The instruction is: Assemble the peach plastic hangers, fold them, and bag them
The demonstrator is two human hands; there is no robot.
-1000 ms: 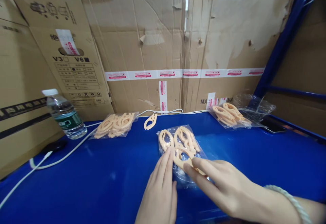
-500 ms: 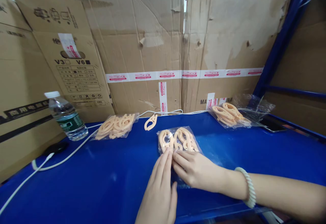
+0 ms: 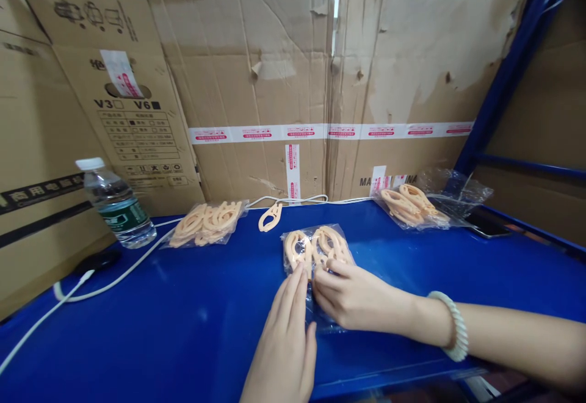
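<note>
A clear plastic bag of peach-coloured folding hangers [image 3: 298, 245] lies at the middle of the blue table. My left hand [image 3: 284, 336] rests on its lower left part, fingers stretched out and side by side, thumb a little apart. My right hand [image 3: 352, 296], with a pale twisted bracelet on the wrist, has its fingers curled on the bag's right part, pinching the plastic. Another bagged set of hangers [image 3: 208, 225] lies at the back left, and one more [image 3: 409, 204] at the back right. A single loose hanger [image 3: 270, 217] sits behind the middle bag.
Cardboard sheets [image 3: 256, 98] stand along the back of the blue table [image 3: 183, 317]. A water bottle [image 3: 119, 207], a black device [image 3: 97, 262] and a white cable [image 3: 123, 276] are at the left. A dark phone [image 3: 488, 225] lies at the right, near a blue post [image 3: 503, 67].
My right hand's fingers have shifted slightly up and right on the bag and are more curled. My left hand has hardly moved. The view has shifted a little.
</note>
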